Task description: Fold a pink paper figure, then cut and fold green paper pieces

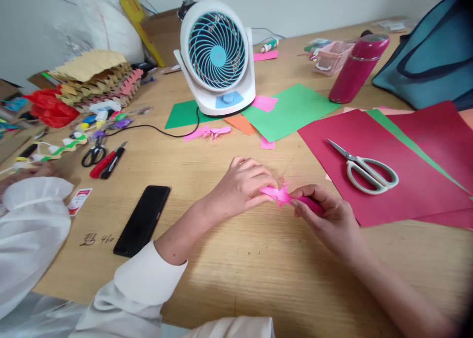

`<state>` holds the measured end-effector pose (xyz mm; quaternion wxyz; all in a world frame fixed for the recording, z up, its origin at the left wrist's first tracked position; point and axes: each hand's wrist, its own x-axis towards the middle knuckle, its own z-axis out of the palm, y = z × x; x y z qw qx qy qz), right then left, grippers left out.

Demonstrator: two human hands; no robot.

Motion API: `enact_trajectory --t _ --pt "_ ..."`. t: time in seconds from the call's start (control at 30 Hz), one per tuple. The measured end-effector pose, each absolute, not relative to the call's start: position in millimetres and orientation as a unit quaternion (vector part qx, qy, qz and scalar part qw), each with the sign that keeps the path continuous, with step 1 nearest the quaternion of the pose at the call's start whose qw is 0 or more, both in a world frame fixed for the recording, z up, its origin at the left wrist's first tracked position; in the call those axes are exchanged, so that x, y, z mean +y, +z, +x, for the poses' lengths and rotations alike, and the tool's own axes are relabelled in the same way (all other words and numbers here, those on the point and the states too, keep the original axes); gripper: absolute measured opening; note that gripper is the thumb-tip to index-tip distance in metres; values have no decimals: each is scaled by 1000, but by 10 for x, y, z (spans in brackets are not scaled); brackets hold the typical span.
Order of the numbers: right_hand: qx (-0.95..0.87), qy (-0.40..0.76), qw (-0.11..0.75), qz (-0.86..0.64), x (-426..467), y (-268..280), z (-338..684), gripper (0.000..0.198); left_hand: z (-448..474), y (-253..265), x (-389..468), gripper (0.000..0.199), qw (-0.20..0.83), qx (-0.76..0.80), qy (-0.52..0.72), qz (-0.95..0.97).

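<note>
A pink paper strip (281, 195) with a ruffled, jagged middle stretches between my two hands, just above the wooden table. My left hand (248, 185) pinches its left end between thumb and fingers. At the other end, my right hand (328, 215) closes its thumb and fingers on a darker pink part; whether that belongs to the same piece I cannot tell. Beyond my hands lie a small pink paper square (267, 143) and a crumpled pink paper piece (218, 131). Right of my right hand, white-handled scissors (354, 159) rest on dark red paper (332, 126).
A white fan (219, 57) stands behind green paper (295, 109). Farther right are a magenta bottle (356, 72) and a blue bag (428, 57). To the left lie a black phone (142, 220), a red cutter (102, 164) and black scissors (94, 154). Another person's sleeve (35, 229) reaches in.
</note>
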<state>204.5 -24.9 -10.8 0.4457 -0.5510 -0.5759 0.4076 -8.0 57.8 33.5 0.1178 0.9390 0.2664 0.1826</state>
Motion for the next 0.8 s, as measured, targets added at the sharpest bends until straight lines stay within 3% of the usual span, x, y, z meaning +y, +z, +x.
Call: enact_trajectory --t 0.8 --pt "-615 376 444 -532 -263 -89 2014 12 -10 292 499 21 109 253 217 937"
